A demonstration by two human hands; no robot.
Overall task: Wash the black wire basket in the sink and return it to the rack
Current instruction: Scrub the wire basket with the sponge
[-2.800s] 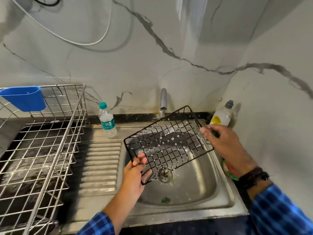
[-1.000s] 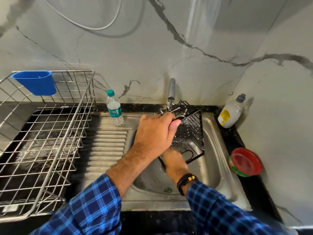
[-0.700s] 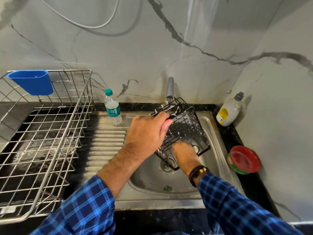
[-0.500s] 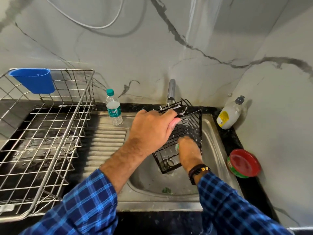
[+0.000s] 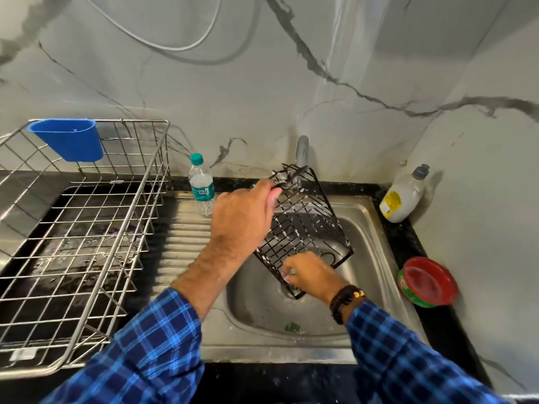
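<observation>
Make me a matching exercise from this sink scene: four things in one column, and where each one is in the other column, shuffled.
Things
1. basket
2. blue cup
3. water bottle
4. red tub

Places
A. on the counter, right of the sink
B. held over the sink
C. hung on the rack
D. standing left of the tap

Pairs: 1-B, 2-C, 3-D, 4-A

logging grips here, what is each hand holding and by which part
Left hand grips the black wire basket by its upper rim. Right hand pinches a small pale object, mostly hidden, at the basket's lower end.
</observation>
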